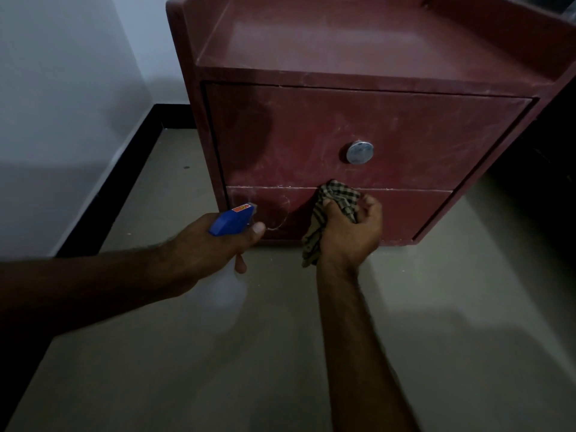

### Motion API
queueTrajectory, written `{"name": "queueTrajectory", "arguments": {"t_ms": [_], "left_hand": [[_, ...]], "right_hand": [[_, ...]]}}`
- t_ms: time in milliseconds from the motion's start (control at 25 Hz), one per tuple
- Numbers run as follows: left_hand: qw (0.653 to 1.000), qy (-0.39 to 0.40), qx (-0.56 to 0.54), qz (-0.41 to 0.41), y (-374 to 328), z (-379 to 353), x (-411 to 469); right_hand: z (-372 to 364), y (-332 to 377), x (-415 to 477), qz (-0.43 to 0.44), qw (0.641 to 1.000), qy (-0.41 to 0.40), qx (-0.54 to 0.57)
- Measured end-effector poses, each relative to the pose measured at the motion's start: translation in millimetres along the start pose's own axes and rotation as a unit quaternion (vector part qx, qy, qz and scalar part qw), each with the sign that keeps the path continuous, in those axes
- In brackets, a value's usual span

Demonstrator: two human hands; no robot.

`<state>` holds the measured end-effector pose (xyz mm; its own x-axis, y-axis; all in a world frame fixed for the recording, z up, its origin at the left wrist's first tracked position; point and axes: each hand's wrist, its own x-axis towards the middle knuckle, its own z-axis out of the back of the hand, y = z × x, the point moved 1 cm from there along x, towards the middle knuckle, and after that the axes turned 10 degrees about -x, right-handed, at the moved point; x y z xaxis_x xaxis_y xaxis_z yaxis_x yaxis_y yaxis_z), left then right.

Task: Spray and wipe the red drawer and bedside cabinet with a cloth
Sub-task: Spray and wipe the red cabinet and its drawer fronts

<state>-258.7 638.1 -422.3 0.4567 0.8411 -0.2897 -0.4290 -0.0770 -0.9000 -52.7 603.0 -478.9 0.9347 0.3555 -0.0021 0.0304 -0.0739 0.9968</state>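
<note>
A red bedside cabinet stands on the floor against the wall. Its red drawer is closed, has a round silver knob, and shows a darker patch on its left side. My left hand grips a spray bottle with a blue head and a white body, nozzle pointing at the lower panel. My right hand grips a bunched checked cloth and holds it against the lower panel, just under the drawer's bottom edge.
A grey tiled floor spreads in front of the cabinet. A white wall with a black skirting strip runs along the left. Something dark stands to the right of the cabinet.
</note>
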Motion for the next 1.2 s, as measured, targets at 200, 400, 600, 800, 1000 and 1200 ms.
{"name": "queueTrajectory", "arguments": {"t_ms": [200, 400, 600, 800, 1000, 1200], "left_hand": [[1.0, 0.009, 0.01, -0.003, 4.1, 2.5, -1.0], [1.0, 0.013, 0.01, -0.007, 3.2, 1.5, -0.5], [1.0, 0.008, 0.01, -0.007, 6.3, 6.8, -0.9], [1.0, 0.006, 0.011, -0.001, 10.8, 8.0, -0.6], [1.0, 0.001, 0.017, 0.006, 14.6, 10.0, 0.1], [1.0, 0.005, 0.011, 0.008, 11.3, 6.3, -0.2]], "right_hand": [[-19.1, -1.3, -22.4, 0.038, 0.997, 0.052, -0.051], [-11.1, -9.4, -10.0, 0.024, 0.998, 0.05, -0.02], [-20.2, -17.5, -26.2, 0.054, 0.991, 0.101, -0.072], [-2.4, -36.9, -13.7, 0.022, 0.997, 0.018, -0.072], [-14.8, -37.3, -30.2, 0.072, 0.99, 0.046, -0.113], [-10.9, -43.6, -23.4, 0.056, 0.992, 0.055, -0.102]]}}
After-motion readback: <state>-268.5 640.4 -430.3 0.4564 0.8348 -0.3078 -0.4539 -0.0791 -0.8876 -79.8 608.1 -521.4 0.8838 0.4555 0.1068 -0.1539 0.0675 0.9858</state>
